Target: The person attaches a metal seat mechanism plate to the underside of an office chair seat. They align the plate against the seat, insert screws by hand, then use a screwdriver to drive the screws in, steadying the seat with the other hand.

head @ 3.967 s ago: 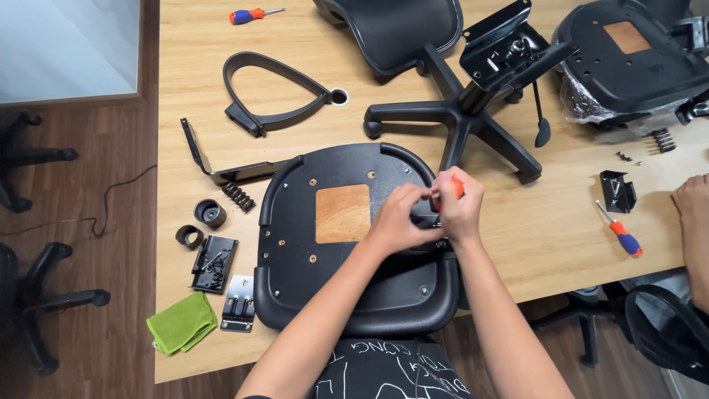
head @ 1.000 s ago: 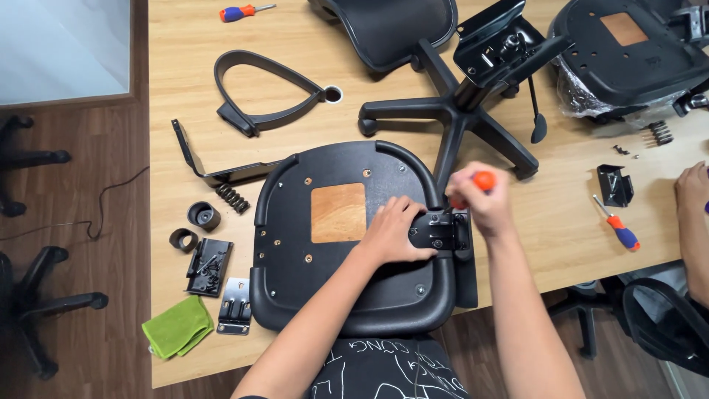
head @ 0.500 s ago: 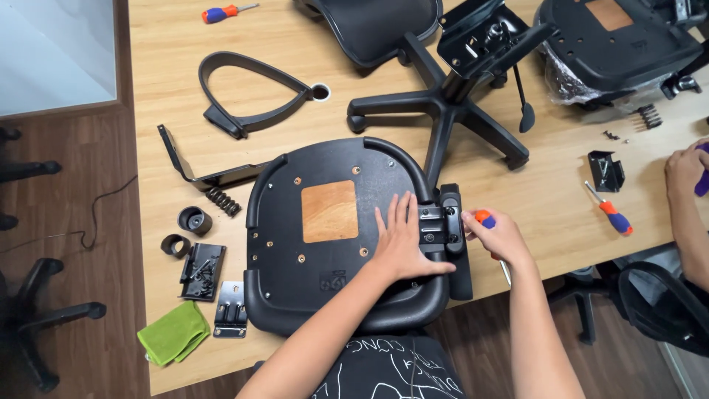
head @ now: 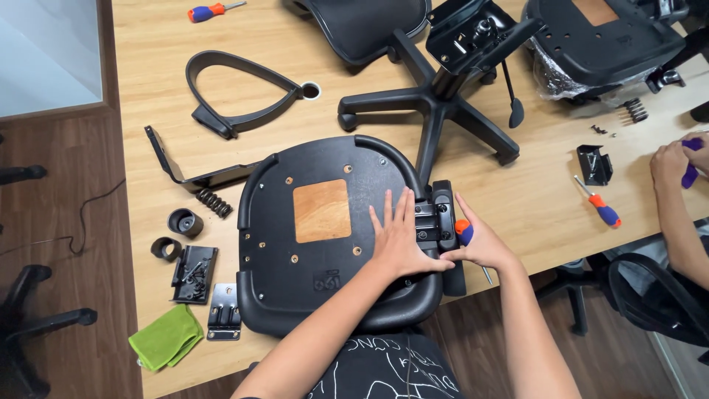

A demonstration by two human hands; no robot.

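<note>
Black plastic fills your near view: one upturned chair seat (head: 317, 236) lies at the table's front edge. Your left hand (head: 399, 240) rests flat on it, fingers spread, holding nothing. Your right hand (head: 484, 247) is closed around one orange-and-blue screwdriver (head: 465, 235) beside the armrest bracket (head: 441, 222). Farther off lie two more screwdrivers (head: 600, 205) and one chair base (head: 443, 111).

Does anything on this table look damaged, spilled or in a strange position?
Nothing looks damaged or spilled. The chair base lies tipped on its side and loose parts such as a spring are scattered around, while the left hand lies flat on the upturned seat.
</note>
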